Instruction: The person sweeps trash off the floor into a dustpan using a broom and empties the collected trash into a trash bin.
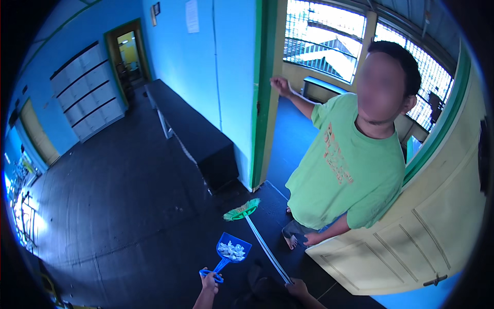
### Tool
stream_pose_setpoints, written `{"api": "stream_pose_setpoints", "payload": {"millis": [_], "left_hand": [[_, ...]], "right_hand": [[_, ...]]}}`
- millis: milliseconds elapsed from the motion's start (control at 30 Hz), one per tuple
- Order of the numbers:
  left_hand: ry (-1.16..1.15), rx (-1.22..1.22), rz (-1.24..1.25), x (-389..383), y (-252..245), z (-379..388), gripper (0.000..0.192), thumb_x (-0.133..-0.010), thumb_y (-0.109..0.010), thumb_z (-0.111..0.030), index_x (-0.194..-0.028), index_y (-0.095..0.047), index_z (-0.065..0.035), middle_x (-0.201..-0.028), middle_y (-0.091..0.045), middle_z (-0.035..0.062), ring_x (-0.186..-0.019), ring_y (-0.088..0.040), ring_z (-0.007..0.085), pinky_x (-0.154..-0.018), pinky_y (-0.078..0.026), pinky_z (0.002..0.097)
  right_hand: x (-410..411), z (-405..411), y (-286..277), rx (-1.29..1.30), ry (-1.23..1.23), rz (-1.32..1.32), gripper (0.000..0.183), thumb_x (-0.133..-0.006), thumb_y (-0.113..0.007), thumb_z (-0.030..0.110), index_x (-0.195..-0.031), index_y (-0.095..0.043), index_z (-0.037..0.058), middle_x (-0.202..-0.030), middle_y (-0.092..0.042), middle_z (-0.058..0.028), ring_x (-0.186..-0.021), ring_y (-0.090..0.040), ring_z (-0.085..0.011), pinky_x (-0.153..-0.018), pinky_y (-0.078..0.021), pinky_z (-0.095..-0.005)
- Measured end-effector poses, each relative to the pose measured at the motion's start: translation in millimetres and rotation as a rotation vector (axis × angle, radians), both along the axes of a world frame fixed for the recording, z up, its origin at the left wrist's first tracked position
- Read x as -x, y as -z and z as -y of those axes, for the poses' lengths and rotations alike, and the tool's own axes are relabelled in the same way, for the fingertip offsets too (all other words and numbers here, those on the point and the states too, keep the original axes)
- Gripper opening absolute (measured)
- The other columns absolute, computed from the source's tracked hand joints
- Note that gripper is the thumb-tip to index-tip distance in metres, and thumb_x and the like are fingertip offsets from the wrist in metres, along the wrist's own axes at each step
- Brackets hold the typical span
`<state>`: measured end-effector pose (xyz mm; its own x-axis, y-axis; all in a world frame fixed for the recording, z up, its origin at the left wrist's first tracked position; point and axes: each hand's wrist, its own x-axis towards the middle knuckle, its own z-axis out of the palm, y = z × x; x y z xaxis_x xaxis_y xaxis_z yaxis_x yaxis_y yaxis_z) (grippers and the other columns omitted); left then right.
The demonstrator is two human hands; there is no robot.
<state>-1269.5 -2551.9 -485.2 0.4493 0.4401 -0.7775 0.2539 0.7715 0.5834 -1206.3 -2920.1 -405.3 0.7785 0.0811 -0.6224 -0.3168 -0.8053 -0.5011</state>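
My left hand grips the handle of a blue plastic dustpan. A heap of crumpled white scraps, perhaps paper, lies in the pan. In my right hand is the pale striped handle of a broom. The broom's green and tan bristle head points away from me, beyond the dustpan, over the dark floor. Whether the bristles touch the floor I cannot tell.
A person in a green T-shirt stands in the doorway at right, one hand raised near the green door frame. The cream door stands open beside them. A long black bench runs along the blue wall; white lockers stand farther back.
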Motion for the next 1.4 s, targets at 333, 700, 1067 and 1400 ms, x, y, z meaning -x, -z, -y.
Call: {"api": "stream_pose_setpoints", "payload": {"millis": [333, 700, 1067, 1400], "left_hand": [[0.182, -0.063, -0.012, -231, 44, -25, 0.052, -0.078, -0.047, 0.003, -0.123, -0.032, -0.0178, -0.088, -0.055, 0.0186, -0.065, -0.064, 0.0272, -0.049, -0.055, 0.0393], [0.376, 0.027, 0.040, -415, 65, -50, 0.055, -0.079, -0.047, 0.004, -0.125, -0.030, -0.0184, -0.091, -0.053, 0.0175, -0.072, -0.063, 0.0284, -0.060, -0.055, 0.0451], [0.597, 0.149, 0.072, -629, 118, -66, 0.055, -0.081, -0.047, 0.005, -0.125, -0.030, -0.0230, -0.097, -0.049, 0.0179, -0.076, -0.062, 0.0305, -0.060, -0.055, 0.0463], [0.658, 0.173, 0.055, -783, 151, -18, 0.056, -0.081, -0.045, 0.006, -0.125, -0.031, -0.0253, -0.095, -0.051, 0.0170, -0.073, -0.062, 0.0321, -0.059, -0.054, 0.0474]], "right_hand": [[-212, -33, 62, 0.018, 0.270, 0.077, 0.031, -0.070, -0.056, 0.024, -0.096, -0.064, 0.0079, -0.087, -0.065, -0.0214, -0.084, -0.063, -0.0389, -0.076, -0.0496, -0.0464], [-373, -72, 98, 0.049, 0.450, 0.069, 0.045, -0.073, -0.057, 0.022, -0.115, -0.061, 0.0052, -0.102, -0.065, -0.0218, -0.096, -0.062, -0.0372, -0.086, -0.0478, -0.0430], [-479, -124, 136, 0.079, 0.628, 0.130, 0.031, -0.074, -0.058, 0.019, -0.102, -0.066, 0.0101, -0.087, -0.067, -0.0187, -0.083, -0.065, -0.0341, -0.075, -0.0502, -0.0419], [-586, -96, 151, 0.075, 0.696, 0.097, 0.033, -0.073, -0.058, 0.022, -0.104, -0.064, 0.0122, -0.086, -0.066, -0.0189, -0.083, -0.064, -0.0360, -0.075, -0.0505, -0.0429]]}}
